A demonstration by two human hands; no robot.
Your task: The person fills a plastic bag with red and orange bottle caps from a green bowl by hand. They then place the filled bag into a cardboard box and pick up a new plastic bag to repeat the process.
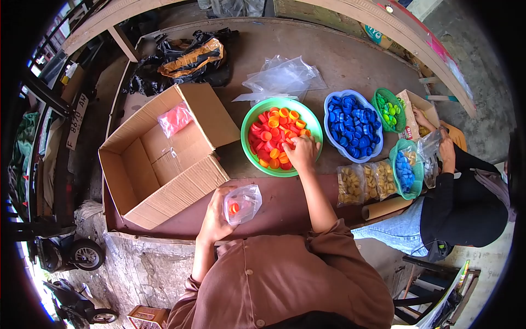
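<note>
While the left hand (216, 217) grips a small clear bag (244, 203) by its left side, the right hand (303, 154) is down among the red and orange caps (265, 136) in the green basin (245, 137). Step in hand, as judged: picking caps to go into the bag, at an early stage, since only a little orange-red shows inside it. The bag is near the front edge of the counter (342, 63), between the cardboard box (164, 187) and the person's body; the basin stands farther back, to the right of the box. Next move, as judged, calls for a secure pinch on the caps, a lift clear of the basin rim, and a bag mouth kept spread to receive them. Pose: right forearm extended forward and slightly leftward across the counter edge, palm down, fingers bent into the heap; whether they are closed on a cap cannot be told. Left forearm is angled up from the lower left, elbow low, with the hand just short of the box's near corner, fingers curled against the plastic film.
</note>
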